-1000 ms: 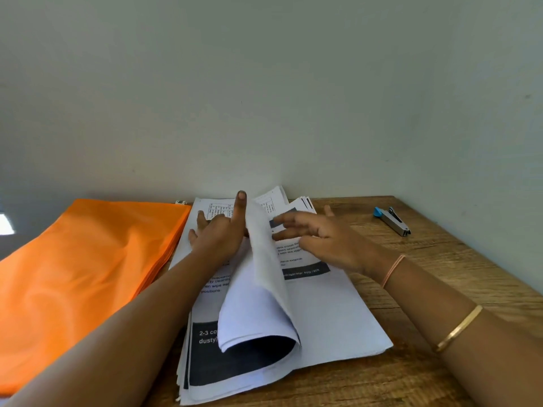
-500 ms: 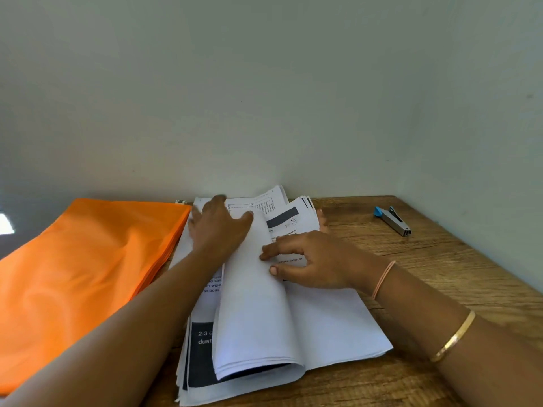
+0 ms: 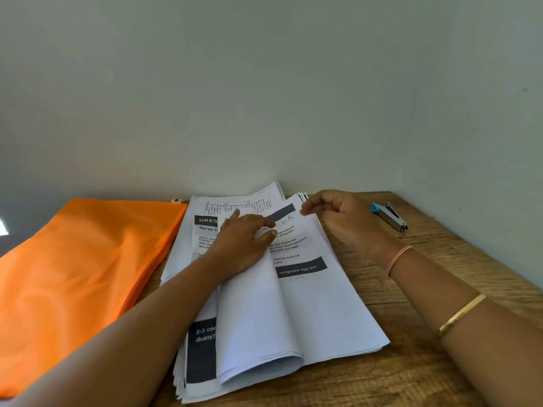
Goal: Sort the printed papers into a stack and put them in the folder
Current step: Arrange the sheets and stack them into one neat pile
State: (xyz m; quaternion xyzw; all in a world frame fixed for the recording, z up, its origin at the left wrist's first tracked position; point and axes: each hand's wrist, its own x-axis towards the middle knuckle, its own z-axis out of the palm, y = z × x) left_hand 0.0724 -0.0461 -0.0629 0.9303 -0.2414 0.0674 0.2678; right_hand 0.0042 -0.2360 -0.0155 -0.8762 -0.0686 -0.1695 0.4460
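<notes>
A pile of printed papers (image 3: 320, 306) lies on the wooden table, with several top sheets folded over to the left into a loose roll (image 3: 252, 327). My left hand (image 3: 244, 245) presses flat on those turned sheets, fingers spread. My right hand (image 3: 338, 218) is at the pile's far right corner, thumb and fingertips pinching the edge of a sheet there. The orange folder (image 3: 76, 277) lies flat to the left of the papers, touching their edge.
A small stapler with a blue end (image 3: 389, 215) sits on the table (image 3: 440, 362) at the far right, near the wall corner. The wall rises directly behind the papers. A small dark object (image 3: 177, 200) peeks out behind the folder's far corner.
The lifted sheets were laid over to the left and my left hand now presses them flat. My right hand moved from the middle of the page to the far right corner of the pile.
</notes>
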